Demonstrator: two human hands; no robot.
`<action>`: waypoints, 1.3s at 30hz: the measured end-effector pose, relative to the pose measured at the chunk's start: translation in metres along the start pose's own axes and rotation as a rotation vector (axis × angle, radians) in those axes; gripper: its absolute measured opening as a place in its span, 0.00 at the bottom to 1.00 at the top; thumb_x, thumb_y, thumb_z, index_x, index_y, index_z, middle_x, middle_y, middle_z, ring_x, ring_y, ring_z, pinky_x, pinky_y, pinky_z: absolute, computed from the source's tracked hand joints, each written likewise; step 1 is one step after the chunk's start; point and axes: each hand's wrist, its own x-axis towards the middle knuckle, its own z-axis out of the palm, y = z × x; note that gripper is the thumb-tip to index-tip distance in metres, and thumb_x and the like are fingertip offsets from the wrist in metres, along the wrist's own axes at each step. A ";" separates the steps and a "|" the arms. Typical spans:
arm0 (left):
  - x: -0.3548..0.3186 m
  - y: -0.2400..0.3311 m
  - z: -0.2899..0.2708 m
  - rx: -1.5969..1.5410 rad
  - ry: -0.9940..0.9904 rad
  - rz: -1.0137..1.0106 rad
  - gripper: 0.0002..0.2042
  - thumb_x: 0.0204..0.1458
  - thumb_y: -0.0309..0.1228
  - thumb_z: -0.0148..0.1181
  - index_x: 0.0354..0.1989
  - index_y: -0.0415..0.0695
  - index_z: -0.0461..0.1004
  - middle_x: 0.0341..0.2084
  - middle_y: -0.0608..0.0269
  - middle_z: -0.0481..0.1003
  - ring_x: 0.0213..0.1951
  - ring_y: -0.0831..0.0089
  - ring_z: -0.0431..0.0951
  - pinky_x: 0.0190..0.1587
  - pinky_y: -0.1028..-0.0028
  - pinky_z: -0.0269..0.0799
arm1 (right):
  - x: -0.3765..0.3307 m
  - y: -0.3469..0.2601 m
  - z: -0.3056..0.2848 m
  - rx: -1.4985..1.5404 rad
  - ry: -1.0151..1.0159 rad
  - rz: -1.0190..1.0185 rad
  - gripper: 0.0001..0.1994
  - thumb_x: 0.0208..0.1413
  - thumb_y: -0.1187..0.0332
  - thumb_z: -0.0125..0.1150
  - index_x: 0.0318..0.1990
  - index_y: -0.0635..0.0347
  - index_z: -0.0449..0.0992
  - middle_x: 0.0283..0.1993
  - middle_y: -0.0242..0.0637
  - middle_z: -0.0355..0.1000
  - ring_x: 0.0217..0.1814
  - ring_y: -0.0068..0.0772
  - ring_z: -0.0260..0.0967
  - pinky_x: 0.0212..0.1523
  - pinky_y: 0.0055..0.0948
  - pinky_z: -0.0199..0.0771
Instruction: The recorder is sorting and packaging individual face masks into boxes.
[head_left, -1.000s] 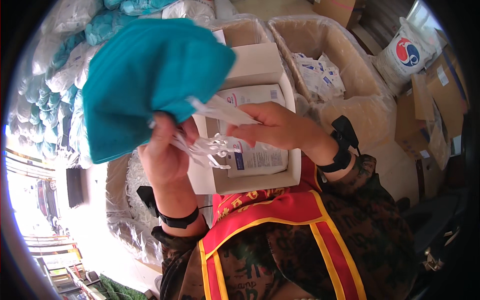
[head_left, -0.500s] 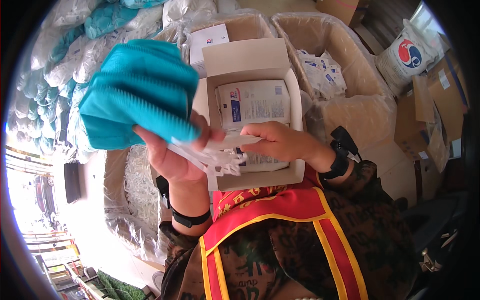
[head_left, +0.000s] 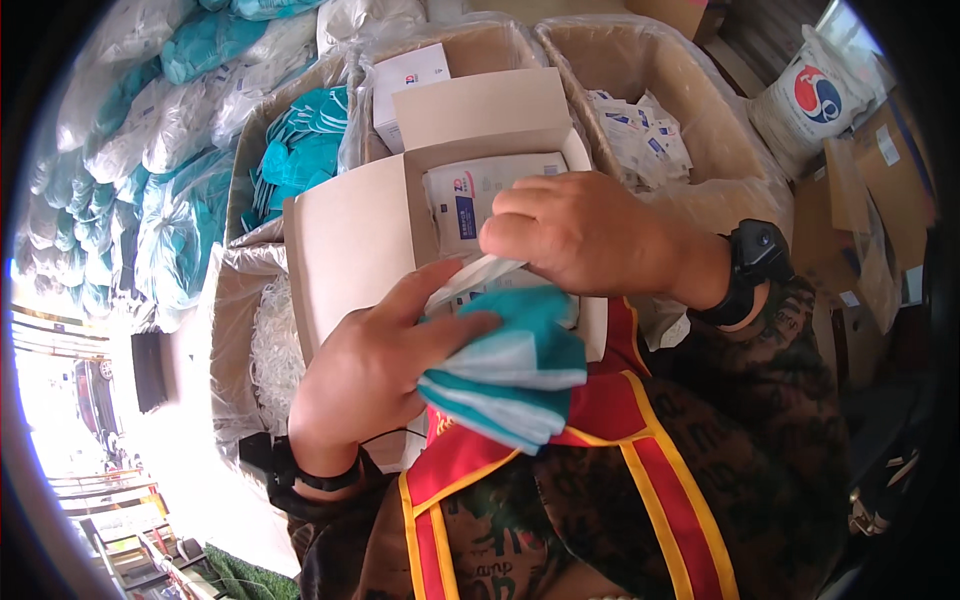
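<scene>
A fanned stack of teal face masks with pale edges (head_left: 500, 365) is held over my lap, slightly blurred. My left hand (head_left: 370, 350) is closed on this stack near its upper end, thumb and fingers on either side. My right hand (head_left: 565, 230) is closed in a pinch on the white mask straps (head_left: 475, 278), which stretch between the two hands. Beneath my hands stands an open white carton (head_left: 350, 245) with its flaps folded out. White printed packets (head_left: 450, 210) lie inside it, partly covered by my hands and the masks.
Behind the carton are plastic-lined bins, one with teal masks (head_left: 305, 150), another with small white packets (head_left: 645, 140). White straps (head_left: 275, 350) fill a left bin. A white box (head_left: 405, 85) stands behind. Bagged goods (head_left: 130, 120) pile left; a sack (head_left: 810, 105) and cartons (head_left: 880, 180) stand right.
The mask stack has swung from upper left, above the carton, down toward my lap and turned over. My left hand turned with it; my right hand moved slightly up, still on the straps.
</scene>
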 end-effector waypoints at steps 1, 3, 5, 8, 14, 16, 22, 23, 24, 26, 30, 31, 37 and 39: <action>-0.001 -0.001 0.000 0.055 -0.059 -0.031 0.15 0.44 0.30 0.65 0.43 0.52 0.80 0.51 0.47 0.72 0.38 0.54 0.81 0.37 0.66 0.78 | 0.002 -0.004 0.002 0.021 -0.007 -0.003 0.05 0.51 0.70 0.58 0.33 0.57 0.70 0.32 0.38 0.71 0.38 0.43 0.73 0.36 0.38 0.75; -0.002 0.002 0.005 0.205 -0.063 0.014 0.13 0.45 0.27 0.60 0.42 0.48 0.75 0.37 0.55 0.71 0.30 0.57 0.79 0.31 0.65 0.75 | 0.004 -0.008 0.006 0.103 -0.025 -0.018 0.06 0.50 0.70 0.60 0.34 0.58 0.70 0.32 0.39 0.71 0.39 0.44 0.73 0.37 0.38 0.75; -0.001 -0.002 0.014 0.351 -0.060 0.030 0.11 0.45 0.26 0.58 0.38 0.45 0.73 0.31 0.58 0.68 0.26 0.60 0.77 0.29 0.64 0.74 | 0.004 -0.005 0.013 0.213 -0.038 -0.026 0.08 0.49 0.70 0.62 0.36 0.60 0.72 0.32 0.40 0.70 0.39 0.46 0.73 0.39 0.39 0.74; -0.001 -0.001 0.013 0.383 -0.097 -0.012 0.15 0.37 0.24 0.63 0.38 0.43 0.75 0.31 0.59 0.69 0.31 0.57 0.76 0.34 0.62 0.73 | -0.002 -0.006 0.005 0.498 -0.155 0.092 0.13 0.49 0.69 0.65 0.40 0.64 0.74 0.34 0.44 0.72 0.41 0.51 0.72 0.42 0.41 0.73; 0.003 -0.001 0.014 0.381 -0.041 0.091 0.09 0.44 0.25 0.56 0.35 0.43 0.71 0.29 0.60 0.66 0.24 0.63 0.75 0.29 0.66 0.73 | 0.002 -0.010 -0.011 0.633 -0.256 0.193 0.13 0.51 0.69 0.64 0.42 0.66 0.74 0.39 0.48 0.74 0.44 0.52 0.72 0.46 0.40 0.72; 0.005 -0.001 0.015 0.370 -0.036 0.099 0.09 0.44 0.25 0.56 0.35 0.43 0.71 0.28 0.61 0.66 0.24 0.63 0.75 0.29 0.66 0.73 | -0.002 -0.007 0.002 0.504 -0.233 0.126 0.12 0.53 0.70 0.62 0.44 0.63 0.74 0.39 0.46 0.72 0.42 0.50 0.72 0.41 0.39 0.72; -0.002 0.005 0.013 0.338 -0.108 -0.023 0.17 0.36 0.25 0.64 0.39 0.43 0.74 0.33 0.58 0.70 0.33 0.57 0.77 0.35 0.63 0.74 | -0.003 -0.007 -0.002 0.318 -0.271 0.134 0.06 0.55 0.70 0.59 0.37 0.63 0.74 0.37 0.46 0.73 0.39 0.52 0.73 0.40 0.41 0.73; -0.002 0.006 0.013 0.329 -0.108 -0.019 0.17 0.36 0.25 0.64 0.39 0.43 0.74 0.33 0.58 0.70 0.33 0.57 0.77 0.36 0.63 0.74 | -0.002 -0.008 -0.003 0.318 -0.269 0.130 0.06 0.55 0.69 0.58 0.35 0.64 0.73 0.36 0.47 0.74 0.39 0.53 0.73 0.41 0.43 0.73; -0.002 0.005 0.014 0.347 -0.082 0.011 0.15 0.38 0.25 0.62 0.39 0.43 0.73 0.31 0.59 0.69 0.30 0.59 0.76 0.33 0.64 0.74 | -0.001 -0.008 0.000 0.372 -0.267 0.132 0.07 0.56 0.69 0.58 0.35 0.64 0.73 0.36 0.47 0.74 0.39 0.53 0.73 0.40 0.43 0.73; -0.001 0.002 0.016 0.384 -0.029 0.069 0.10 0.43 0.25 0.57 0.37 0.43 0.72 0.28 0.61 0.67 0.24 0.64 0.75 0.29 0.67 0.73 | 0.002 -0.008 0.005 0.477 -0.263 0.135 0.08 0.57 0.67 0.57 0.34 0.64 0.73 0.34 0.48 0.74 0.38 0.53 0.73 0.40 0.43 0.72; -0.005 0.001 0.017 0.384 -0.054 0.030 0.13 0.40 0.26 0.60 0.38 0.43 0.73 0.30 0.60 0.68 0.27 0.62 0.76 0.31 0.66 0.74 | -0.004 -0.011 0.004 0.615 -0.415 0.281 0.10 0.60 0.65 0.57 0.36 0.64 0.72 0.34 0.49 0.73 0.39 0.53 0.73 0.40 0.41 0.71; -0.006 0.002 0.016 0.362 -0.094 -0.001 0.15 0.38 0.26 0.62 0.39 0.43 0.73 0.32 0.59 0.69 0.30 0.59 0.77 0.33 0.64 0.74 | -0.007 -0.012 0.006 0.617 -0.437 0.299 0.09 0.60 0.65 0.57 0.38 0.63 0.72 0.35 0.49 0.72 0.40 0.52 0.72 0.41 0.40 0.71; -0.008 0.004 0.019 0.336 -0.106 -0.019 0.18 0.35 0.26 0.65 0.40 0.43 0.74 0.34 0.58 0.70 0.33 0.57 0.77 0.36 0.62 0.74 | -0.005 -0.012 0.003 0.657 -0.434 0.358 0.10 0.60 0.66 0.58 0.42 0.63 0.72 0.36 0.48 0.72 0.42 0.53 0.72 0.41 0.40 0.71; -0.008 0.004 0.019 0.349 -0.109 -0.035 0.19 0.35 0.25 0.65 0.40 0.42 0.73 0.34 0.58 0.70 0.33 0.57 0.77 0.36 0.62 0.74 | -0.004 -0.013 0.003 0.622 -0.410 0.329 0.09 0.60 0.67 0.58 0.42 0.64 0.72 0.36 0.48 0.72 0.43 0.53 0.71 0.42 0.40 0.71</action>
